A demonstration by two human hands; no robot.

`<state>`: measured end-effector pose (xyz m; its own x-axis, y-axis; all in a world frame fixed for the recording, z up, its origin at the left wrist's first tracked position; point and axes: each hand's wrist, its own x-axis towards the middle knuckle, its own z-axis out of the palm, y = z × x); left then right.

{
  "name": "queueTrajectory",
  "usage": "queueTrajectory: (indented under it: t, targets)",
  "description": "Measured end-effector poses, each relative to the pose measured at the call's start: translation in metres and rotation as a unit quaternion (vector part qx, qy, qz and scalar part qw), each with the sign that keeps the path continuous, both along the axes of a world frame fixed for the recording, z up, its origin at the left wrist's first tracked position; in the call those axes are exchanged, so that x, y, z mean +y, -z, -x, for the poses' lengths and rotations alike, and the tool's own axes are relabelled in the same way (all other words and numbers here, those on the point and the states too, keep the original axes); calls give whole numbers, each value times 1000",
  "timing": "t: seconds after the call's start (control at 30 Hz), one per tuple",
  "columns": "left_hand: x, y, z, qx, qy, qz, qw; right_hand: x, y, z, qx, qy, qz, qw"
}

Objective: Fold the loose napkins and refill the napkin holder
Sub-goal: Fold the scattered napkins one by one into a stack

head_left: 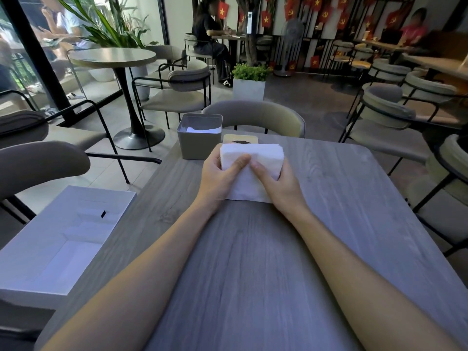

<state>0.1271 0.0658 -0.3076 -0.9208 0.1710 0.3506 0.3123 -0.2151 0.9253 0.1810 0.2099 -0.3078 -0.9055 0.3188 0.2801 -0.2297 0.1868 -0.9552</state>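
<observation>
A thick stack of white napkins (263, 158) is held up off the grey wooden table (329, 211) at its far middle. My left hand (220, 176) grips the stack's left end, thumb across the front. My right hand (278, 182) grips the right end, thumb on the front, fingers hidden behind. A single napkin layer hangs down from the stack to the tabletop between my hands. The grey square napkin holder (200, 138) stands at the far left corner of the table, open-topped, with a few white napkins lying inside.
A beige lid or coaster (240, 138) lies just behind the stack. An open white cardboard box (63, 236) sits on the chair at my left. A padded chair (255, 117) faces me across the table; more chairs stand to the right.
</observation>
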Motion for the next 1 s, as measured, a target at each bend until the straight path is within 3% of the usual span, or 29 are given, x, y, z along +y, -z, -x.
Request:
queueTrajectory:
  t: [0.7, 1.0]
  targets:
    - [8, 0, -8, -23, 8, 19, 1000, 1, -3, -3, 77, 9, -67, 995]
    - [4, -4, -7, 24, -44, 7, 999, -1, -4, -3, 90, 15, -81, 992]
